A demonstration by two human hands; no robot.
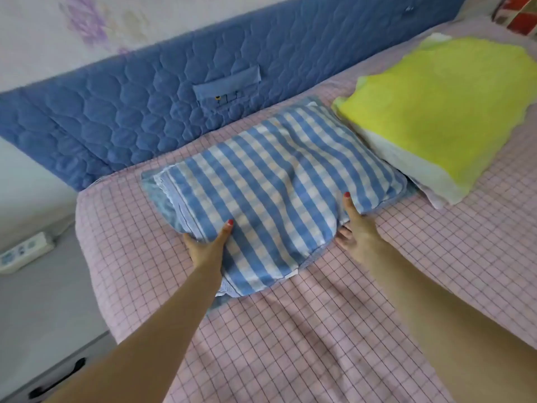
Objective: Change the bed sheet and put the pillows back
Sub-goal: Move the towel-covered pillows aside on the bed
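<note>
A blue-and-white checked pillow lay on the pink grid-patterned bed sheet near the quilted blue headboard. The left hand and right hand gripped its near edge, thumbs on top. A yellow-covered pillow lay just beside it toward the bed's right edge.

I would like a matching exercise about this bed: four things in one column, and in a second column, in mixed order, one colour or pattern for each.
Things:
1. pillow held by both hands
2. pillow on the right
3. bed sheet
4. headboard cover

Colours or patterns:
A. pink with a thin dark grid
B. quilted plain blue
C. blue and white checks
D. bright yellow on top, white at the side

Right pairs: 1-C, 2-D, 3-A, 4-B

The left hand and the right hand each grip the near edge of the checked pillow.
</note>
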